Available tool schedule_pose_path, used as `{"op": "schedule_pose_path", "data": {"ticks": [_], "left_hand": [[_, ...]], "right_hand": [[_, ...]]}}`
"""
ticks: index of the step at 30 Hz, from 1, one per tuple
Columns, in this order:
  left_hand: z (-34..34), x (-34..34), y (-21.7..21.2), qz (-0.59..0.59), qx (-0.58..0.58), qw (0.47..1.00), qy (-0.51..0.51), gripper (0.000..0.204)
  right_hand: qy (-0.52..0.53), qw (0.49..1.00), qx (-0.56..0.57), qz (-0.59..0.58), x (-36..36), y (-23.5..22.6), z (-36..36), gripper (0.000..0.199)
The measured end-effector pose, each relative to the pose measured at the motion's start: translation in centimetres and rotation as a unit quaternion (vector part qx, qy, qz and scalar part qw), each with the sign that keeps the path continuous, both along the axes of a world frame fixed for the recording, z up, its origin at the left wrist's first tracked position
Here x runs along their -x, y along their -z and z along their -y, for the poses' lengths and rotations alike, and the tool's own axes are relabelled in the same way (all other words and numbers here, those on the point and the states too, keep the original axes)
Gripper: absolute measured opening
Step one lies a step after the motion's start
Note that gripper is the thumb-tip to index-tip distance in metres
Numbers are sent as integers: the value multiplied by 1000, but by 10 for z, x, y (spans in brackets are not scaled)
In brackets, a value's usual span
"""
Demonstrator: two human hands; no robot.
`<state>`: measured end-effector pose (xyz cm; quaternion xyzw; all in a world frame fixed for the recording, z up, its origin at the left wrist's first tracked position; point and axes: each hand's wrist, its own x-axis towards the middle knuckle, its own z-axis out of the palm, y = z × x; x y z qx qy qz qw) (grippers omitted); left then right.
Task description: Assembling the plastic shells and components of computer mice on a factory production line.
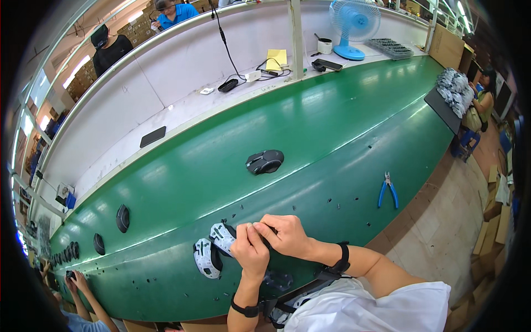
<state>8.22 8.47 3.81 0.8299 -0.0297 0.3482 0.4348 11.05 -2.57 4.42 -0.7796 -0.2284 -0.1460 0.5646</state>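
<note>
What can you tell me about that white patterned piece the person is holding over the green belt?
The white patterned shell looks like a hard plastic computer mouse cover, white with grey speckled markings and dark cut-outs. It is held just above the green belt, tilted, gripped at its right end by the left hand and right hand. A second, similar shell lies just beside it on the belt.

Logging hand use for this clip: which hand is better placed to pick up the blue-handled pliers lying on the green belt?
Right. The pliers lie on the person's right, nearer the right hand. The left hand is farther off and would have to cross over. Both hands now share a grip on the white-patterned mouse shell.
</note>
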Motion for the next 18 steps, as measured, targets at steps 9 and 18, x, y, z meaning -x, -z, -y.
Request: {"op": "schedule_pose_path", "data": {"ticks": [9,18], "left_hand": [[8,-2,0,21,11,1000,-7,20],[-6,-1,3,-103,319,912,236,26]], "right_hand": [[42,998,-3,44,3,3,-2,22],[-114,986,-104,-68,-3,15,5,23]]}}
